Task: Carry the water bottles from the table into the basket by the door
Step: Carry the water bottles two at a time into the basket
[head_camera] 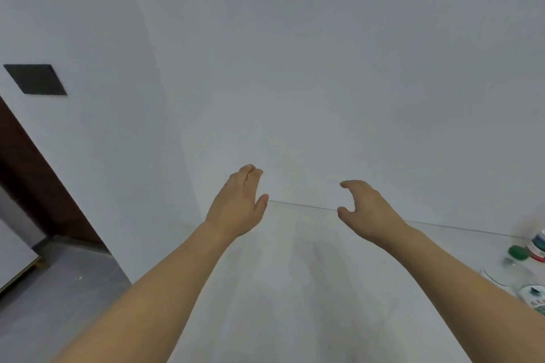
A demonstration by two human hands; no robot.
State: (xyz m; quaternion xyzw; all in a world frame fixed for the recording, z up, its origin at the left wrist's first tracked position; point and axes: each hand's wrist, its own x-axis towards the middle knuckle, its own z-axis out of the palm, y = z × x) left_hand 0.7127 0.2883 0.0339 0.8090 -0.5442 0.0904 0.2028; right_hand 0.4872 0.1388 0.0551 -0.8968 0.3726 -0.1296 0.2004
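While a dark door [26,162] edges the far left, my left hand [239,203] hangs over the white table [295,289], fingers loose, holding nothing. My right hand [368,209] hovers beside it, fingers curved apart, empty. The bottles [528,274] lie at the table's far right edge.

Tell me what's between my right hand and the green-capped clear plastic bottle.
Head view: only bare white table between right hand and green-capped bottle.
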